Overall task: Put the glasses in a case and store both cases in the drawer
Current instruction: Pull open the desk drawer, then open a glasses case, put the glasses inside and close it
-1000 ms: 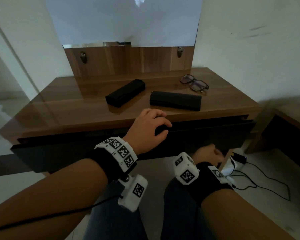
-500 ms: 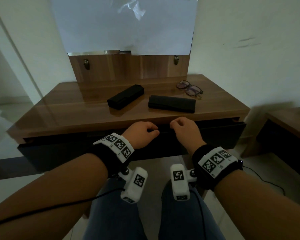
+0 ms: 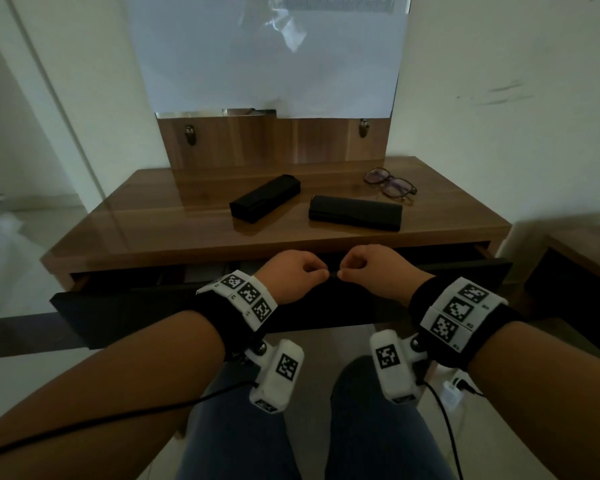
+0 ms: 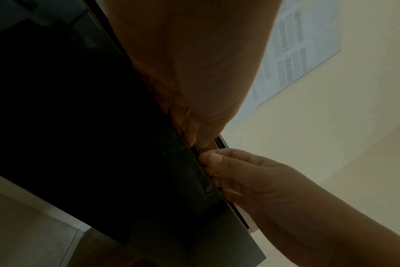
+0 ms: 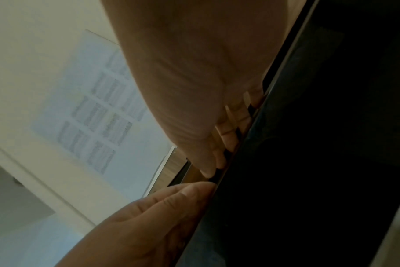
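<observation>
Two black cases lie on the wooden dresser top: a short boxy case [image 3: 264, 198] on the left and a longer flat case [image 3: 355, 213] to its right. Dark-framed glasses [image 3: 390, 181] rest unfolded at the back right. Under the top, the dark drawer front [image 3: 125, 313] stands pulled out a little. My left hand [image 3: 293, 277] and right hand [image 3: 371, 271] sit side by side at its middle, fingers curled over the top edge. In the wrist views the fingers [image 4: 189, 133] [image 5: 226, 137] hook over that edge. The drawer's inside is mostly hidden.
A mirror panel covered with paper [image 3: 267, 53] stands at the back of the dresser. A low dark wooden unit [image 3: 582, 265] is on the right. A white charger and black cables [image 3: 454, 393] lie on the floor by my right knee. My legs are under the drawer.
My right hand rose from beside my knee to the drawer's top edge next to the left hand. The drawer front has come out toward me, opening a gap under the top.
</observation>
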{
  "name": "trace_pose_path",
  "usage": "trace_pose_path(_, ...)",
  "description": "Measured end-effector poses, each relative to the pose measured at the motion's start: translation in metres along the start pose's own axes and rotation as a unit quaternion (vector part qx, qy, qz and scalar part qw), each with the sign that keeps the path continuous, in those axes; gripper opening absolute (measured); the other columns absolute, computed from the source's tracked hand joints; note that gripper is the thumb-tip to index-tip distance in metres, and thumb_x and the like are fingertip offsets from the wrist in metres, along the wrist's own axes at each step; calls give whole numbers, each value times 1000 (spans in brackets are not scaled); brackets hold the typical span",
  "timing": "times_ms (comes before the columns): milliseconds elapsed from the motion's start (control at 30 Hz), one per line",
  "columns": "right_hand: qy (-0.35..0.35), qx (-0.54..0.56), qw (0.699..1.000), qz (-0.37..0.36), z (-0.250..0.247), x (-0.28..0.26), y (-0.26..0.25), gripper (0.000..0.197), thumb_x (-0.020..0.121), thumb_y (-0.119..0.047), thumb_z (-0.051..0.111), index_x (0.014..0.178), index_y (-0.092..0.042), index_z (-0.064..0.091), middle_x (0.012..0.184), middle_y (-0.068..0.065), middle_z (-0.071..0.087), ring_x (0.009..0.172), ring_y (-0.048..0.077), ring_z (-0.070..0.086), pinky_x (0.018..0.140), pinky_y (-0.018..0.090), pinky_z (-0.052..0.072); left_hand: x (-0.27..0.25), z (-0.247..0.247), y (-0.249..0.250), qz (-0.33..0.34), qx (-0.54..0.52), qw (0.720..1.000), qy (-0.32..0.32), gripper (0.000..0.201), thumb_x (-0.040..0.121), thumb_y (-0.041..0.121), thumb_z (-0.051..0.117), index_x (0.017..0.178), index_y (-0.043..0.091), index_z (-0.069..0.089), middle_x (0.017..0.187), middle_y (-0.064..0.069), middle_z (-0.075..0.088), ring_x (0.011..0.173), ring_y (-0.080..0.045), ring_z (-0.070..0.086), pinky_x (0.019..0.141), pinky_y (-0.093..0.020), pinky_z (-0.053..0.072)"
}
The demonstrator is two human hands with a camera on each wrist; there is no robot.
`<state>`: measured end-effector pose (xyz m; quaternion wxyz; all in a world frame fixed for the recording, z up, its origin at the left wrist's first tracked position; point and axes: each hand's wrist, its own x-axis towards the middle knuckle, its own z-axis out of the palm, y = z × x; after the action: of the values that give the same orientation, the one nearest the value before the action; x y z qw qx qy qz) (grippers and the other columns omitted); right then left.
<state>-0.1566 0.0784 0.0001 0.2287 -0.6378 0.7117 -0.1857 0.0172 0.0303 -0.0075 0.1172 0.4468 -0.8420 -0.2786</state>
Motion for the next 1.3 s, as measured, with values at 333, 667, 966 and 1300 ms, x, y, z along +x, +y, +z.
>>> trace_pose_path(333, -61, -44, 997, 33, -8, -11, -10, 29, 91, -40, 57, 99, -16, 69, 79, -4, 59, 75, 9, 55, 63, 22, 43, -10, 0, 12, -25, -9, 999, -41, 30, 96, 36, 47, 104, 16, 68, 75, 3, 59, 60, -7, 52, 52, -22, 37)
trace_pose_path(667, -164, -123, 978, 50, -15, -24, -17, 29, 91, -47, 53, 84, -21, 65, 78, -3, 57, 73, 11, 53, 67, 26, 40, -20, -5, 19, -77, 23, 991, -107, 35, 96, 41, 45, 85, 19, 70, 75, 3, 62, 73, -13, 57, 71, -28, 46)
trace_pose_path(966, -195, -144, 969, 37, -23, -33, -21, 33, 91, -49, 52, 99, -19, 66, 85, -5, 57, 78, 10, 53, 76, 29, 41, -27, -8, 23, -81, 31, 989, -117, 36, 95, 42, 46, 89, 17, 71, 74, 5, 63, 75, -11, 59, 80, -30, 48)
trace_pose_path(1300, -256, -72, 961, 74, -35, -11, -15, 28, 90, -48, 55, 92, -22, 64, 86, -3, 68, 82, 18, 63, 79, 34, 52, -14, -18, 23, -101, -8, 977, -189, 32, 94, 38, 50, 80, 16, 68, 70, 5, 64, 66, -9, 60, 72, -23, 49)
